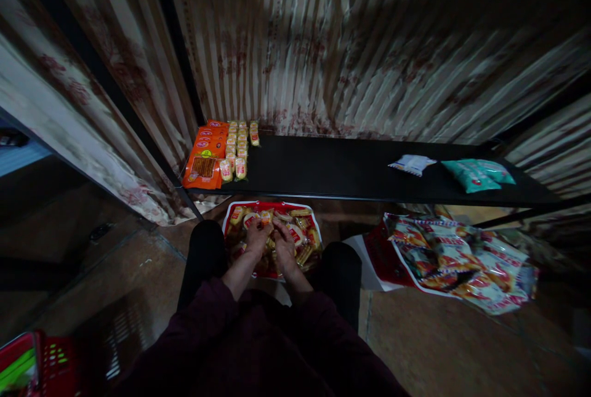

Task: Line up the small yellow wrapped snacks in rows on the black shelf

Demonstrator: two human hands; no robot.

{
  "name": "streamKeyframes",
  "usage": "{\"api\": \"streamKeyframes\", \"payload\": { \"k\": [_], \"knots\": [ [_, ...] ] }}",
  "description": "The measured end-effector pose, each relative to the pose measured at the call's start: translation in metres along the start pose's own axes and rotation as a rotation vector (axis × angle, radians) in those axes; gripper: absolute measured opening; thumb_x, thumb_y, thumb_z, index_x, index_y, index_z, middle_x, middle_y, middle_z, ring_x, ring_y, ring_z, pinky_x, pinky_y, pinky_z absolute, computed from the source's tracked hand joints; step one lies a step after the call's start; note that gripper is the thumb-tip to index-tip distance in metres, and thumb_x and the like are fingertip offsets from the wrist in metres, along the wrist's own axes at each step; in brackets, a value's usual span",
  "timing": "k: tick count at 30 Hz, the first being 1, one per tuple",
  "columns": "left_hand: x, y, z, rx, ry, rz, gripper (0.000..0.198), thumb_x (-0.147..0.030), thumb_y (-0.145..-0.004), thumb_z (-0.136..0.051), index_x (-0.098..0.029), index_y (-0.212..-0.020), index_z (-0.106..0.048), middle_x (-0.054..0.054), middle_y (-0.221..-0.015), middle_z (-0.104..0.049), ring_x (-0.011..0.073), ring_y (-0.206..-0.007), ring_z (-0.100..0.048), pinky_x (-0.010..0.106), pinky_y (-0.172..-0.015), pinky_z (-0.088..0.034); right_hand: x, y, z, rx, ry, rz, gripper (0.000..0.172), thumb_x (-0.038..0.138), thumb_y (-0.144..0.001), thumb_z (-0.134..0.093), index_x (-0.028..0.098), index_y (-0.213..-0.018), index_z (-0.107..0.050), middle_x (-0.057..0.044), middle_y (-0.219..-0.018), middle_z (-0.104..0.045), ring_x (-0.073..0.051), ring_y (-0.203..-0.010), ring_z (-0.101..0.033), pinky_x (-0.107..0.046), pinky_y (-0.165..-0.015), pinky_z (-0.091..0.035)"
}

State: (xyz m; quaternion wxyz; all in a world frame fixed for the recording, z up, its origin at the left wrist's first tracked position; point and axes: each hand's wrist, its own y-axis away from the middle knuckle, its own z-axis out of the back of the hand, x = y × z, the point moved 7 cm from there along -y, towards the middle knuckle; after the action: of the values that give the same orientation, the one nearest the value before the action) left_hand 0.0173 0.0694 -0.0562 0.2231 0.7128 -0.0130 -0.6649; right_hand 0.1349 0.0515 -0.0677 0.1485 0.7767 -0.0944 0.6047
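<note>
I see a small wrapped snack (266, 217), yellowish, with an orange-red print on its clear, shiny wrapper. It is above the filled red basket (317, 224), at the fingertips of the left grip (257, 238), which pinches it. The right grip (284, 243) is just beside; whether its fingers are closed, I cannot tell.

Shop or stockroom, as is indicated by the goods. Black shelf (318, 166): orange packets (203, 154) and small wrapped snacks (241, 168) are ranged at its left end, teal bags (471, 176) laid at its right; red baskets (382, 256) of packaged stock (455, 249) are set below.
</note>
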Motion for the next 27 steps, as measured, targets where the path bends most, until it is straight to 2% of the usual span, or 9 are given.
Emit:
{"api": "streamKeyframes", "payload": {
  "k": [5,9,15,20,27],
  "knots": [
    [-0.002,0.003,0.003,-0.027,0.046,0.088,0.018,-0.011,-0.069,-0.061,-0.017,-0.086,-0.061,0.004,-0.09,-0.067,0.0148,-0.083,-0.062,0.028,-0.082,-0.046,0.0,0.001,0.001,-0.02,-0.029,-0.031,0.034,0.03,-0.066,-0.061,0.021,-0.098,-0.068,-0.005,-0.111,-0.068,-0.022,-0.104,-0.061,-0.042,-0.101,-0.042],
    [-0.005,0.004,0.004,-0.025,0.056,0.102,0.015,-0.01,-0.068,-0.062,-0.017,-0.082,-0.063,0.006,-0.087,-0.067,0.0152,-0.08,-0.061,0.028,-0.081,-0.046,0.004,0.003,0.0,-0.001,-0.032,-0.003,0.034,0.03,-0.066,-0.062,0.021,-0.099,-0.067,-0.005,-0.109,-0.068,-0.021,-0.103,-0.061,-0.041,-0.1,-0.043],
    [0.001,0.001,0.001,0.028,0.109,0.069,0.012,-0.019,-0.067,-0.064,-0.017,-0.079,-0.064,0.004,-0.082,-0.066,0.0149,-0.078,-0.06,0.027,-0.077,-0.046,0.008,0.003,-0.005,0.008,0.019,0.044,0.036,0.035,-0.07,-0.062,0.022,-0.103,-0.064,-0.006,-0.108,-0.068,-0.02,-0.098,-0.062,-0.041,-0.097,-0.045],
    [0.005,0.001,0.001,0.009,0.166,0.162,0.017,-0.022,-0.066,-0.065,-0.017,-0.083,-0.065,0.003,-0.081,-0.065,0.0143,-0.076,-0.06,0.028,-0.076,-0.046,0.007,0.003,-0.006,0.002,0.053,0.036,0.035,0.033,-0.07,-0.061,0.021,-0.102,-0.065,-0.006,-0.108,-0.068,-0.021,-0.1,-0.062,-0.042,-0.099,-0.044],
    [-0.001,0.007,-0.004,0.003,0.249,0.225,0.015,-0.023,-0.07,-0.063,-0.016,-0.083,-0.066,0.003,-0.078,-0.066,0.0144,-0.074,-0.061,0.028,-0.075,-0.047,0.027,0.006,-0.006,0.024,0.183,0.13,0.029,0.032,-0.077,-0.053,0.021,-0.1,-0.068,-0.005,-0.108,-0.069,-0.021,-0.102,-0.061,-0.041,-0.101,-0.041]
  ]
}}
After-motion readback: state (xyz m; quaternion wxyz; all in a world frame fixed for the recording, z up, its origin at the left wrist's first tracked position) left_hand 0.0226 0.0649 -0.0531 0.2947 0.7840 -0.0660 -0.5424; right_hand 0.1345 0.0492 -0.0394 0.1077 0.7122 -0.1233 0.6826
